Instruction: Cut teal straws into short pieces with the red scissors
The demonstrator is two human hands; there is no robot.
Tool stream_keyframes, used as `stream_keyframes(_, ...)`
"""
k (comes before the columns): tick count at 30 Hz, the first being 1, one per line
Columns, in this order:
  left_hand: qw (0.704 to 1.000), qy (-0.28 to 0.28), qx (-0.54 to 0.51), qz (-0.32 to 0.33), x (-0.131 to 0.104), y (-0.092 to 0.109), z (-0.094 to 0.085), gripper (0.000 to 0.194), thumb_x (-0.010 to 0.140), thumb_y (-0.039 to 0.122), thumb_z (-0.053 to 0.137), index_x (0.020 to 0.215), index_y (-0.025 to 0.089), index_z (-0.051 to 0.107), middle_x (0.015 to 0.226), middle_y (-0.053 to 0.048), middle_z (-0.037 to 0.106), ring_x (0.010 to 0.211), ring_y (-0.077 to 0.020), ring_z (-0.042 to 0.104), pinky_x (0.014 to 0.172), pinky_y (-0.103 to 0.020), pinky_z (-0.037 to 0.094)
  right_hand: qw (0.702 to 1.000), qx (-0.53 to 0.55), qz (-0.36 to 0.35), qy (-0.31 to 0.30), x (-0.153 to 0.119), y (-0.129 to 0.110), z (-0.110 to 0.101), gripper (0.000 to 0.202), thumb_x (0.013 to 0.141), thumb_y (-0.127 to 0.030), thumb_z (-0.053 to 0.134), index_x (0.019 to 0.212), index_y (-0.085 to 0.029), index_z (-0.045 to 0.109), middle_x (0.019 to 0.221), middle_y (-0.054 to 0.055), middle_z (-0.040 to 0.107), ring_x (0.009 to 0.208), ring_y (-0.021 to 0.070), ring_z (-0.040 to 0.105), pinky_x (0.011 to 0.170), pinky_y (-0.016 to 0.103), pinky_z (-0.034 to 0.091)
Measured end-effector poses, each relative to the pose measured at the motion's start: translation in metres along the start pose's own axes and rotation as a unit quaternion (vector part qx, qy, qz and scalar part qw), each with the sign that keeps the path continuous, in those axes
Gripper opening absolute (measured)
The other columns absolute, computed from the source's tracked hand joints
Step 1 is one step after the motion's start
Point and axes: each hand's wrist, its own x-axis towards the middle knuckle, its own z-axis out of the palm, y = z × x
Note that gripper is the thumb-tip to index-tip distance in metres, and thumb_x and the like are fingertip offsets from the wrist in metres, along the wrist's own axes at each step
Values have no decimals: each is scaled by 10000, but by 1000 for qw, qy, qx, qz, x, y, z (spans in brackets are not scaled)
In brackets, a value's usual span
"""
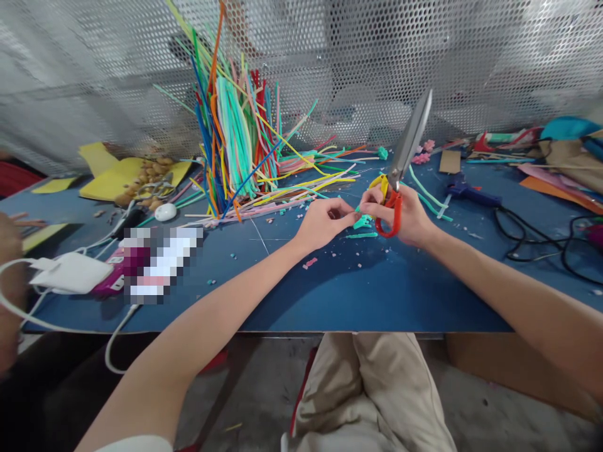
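My left hand (325,221) is closed, its thumb and index finger pinching a small teal piece (357,210) above the blue table. My right hand (406,216) is closed around scissors (409,141) with one orange and one yellow handle; their blades point up and away. The fingertips of both hands nearly meet at the teal piece. Just beneath them lie short teal cuttings (362,222) and a thin teal strip (362,235). Pink scraps (309,262) are scattered nearer the table's front edge.
Upright bundles of coloured pipe cleaners (235,132) stand at the back left, with loose ones spread beside them. A blue glue gun (473,191) and black cable lie right. A white charger (73,273), a phone-like pixelated object and cables sit left. Another person's arm shows at far left.
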Motion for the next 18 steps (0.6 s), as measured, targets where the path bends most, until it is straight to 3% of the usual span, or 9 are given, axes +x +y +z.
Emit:
stream_keyframes(6,999,-29,-27,-18,1,3,-3,351,804,488,778,753,147,712,651,5,633,582,-90,473,576,-245,364,999,-9,0,-43,3,4,-13,418,764,-444,860,763,-232,499,953,41,698,893,201,650,851,409,540)
stream_keyframes(11,983,-133,-113,-49,1,2,-8,368,770,488,801,724,145,676,671,5,623,600,-86,482,593,-243,368,991,-5,28,-133,1,4,-17,418,738,-455,891,782,-229,542,958,63,720,906,224,675,841,421,551)
stream_keyframes(18,966,-187,-167,-61,0,1,-10,390,743,521,816,765,153,687,718,1,629,643,-97,505,618,-251,374,992,-15,22,-125,-1,2,-15,499,679,-497,921,736,-223,509,904,51,688,815,190,634,747,376,548)
